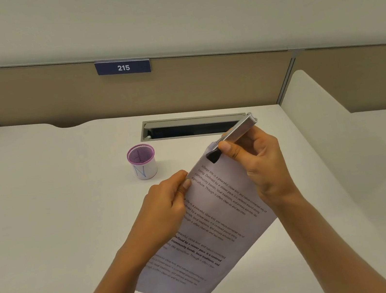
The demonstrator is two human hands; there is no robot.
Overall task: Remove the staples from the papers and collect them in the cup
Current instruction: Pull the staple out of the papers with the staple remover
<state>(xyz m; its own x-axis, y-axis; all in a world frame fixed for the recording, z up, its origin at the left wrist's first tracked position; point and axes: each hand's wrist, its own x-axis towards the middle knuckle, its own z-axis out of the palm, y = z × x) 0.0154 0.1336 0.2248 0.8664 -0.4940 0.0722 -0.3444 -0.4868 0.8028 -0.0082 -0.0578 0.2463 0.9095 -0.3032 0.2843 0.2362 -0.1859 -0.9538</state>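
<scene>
Printed papers (pixel 209 235) are held up above the white desk (pixel 46 222), tilted with their top corner pointing away from me. My left hand (pixel 166 207) pinches the left edge of the sheets. My right hand (pixel 255 161) grips a slim silver staple remover (pixel 237 130), whose black tip (pixel 214 155) sits on the top corner of the papers. No staple is visible under the tip. A small cup (pixel 142 162) with a purple mesh rim and a white label stands on the desk, to the left of the papers and beyond my left hand.
A cable slot (pixel 191 127) with an open lid lies in the desk behind the cup. A beige partition (pixel 201 81) with a blue sign reading 215 (pixel 123 67) closes the back. White dividers (pixel 321 112) stand at both sides.
</scene>
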